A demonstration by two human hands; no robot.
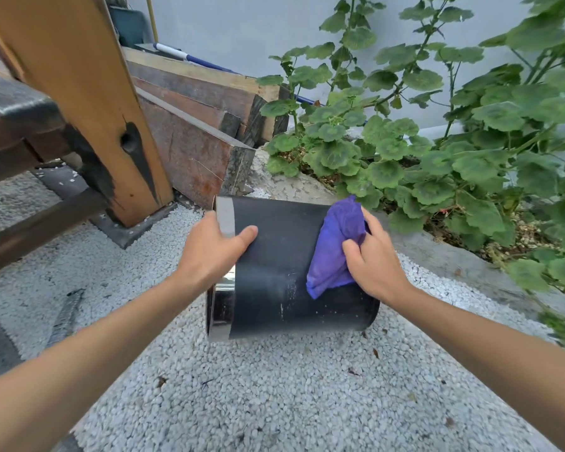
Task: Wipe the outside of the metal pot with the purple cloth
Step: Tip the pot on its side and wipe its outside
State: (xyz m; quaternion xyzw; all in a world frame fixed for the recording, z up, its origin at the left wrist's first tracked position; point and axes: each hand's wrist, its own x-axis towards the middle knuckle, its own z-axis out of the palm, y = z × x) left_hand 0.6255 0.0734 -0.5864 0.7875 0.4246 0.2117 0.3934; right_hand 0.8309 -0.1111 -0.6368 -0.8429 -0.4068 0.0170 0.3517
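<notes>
A dark cylindrical metal pot (274, 278) with a shiny steel band at its rim lies on its side over white gravel, rim to the left. My left hand (209, 252) grips the rim, thumb on the dark wall. My right hand (372, 265) presses a bunched purple cloth (333, 246) against the pot's wall near its right end. White specks and streaks show on the wall below the cloth.
A wooden post (88, 102) and dark beams (190, 138) stand to the left and behind. Leafy green plants (437, 141) crowd the right side behind a concrete curb (454, 256). White gravel (274, 393) covers the ground in front. A dark metal rod (64, 318) lies at the left.
</notes>
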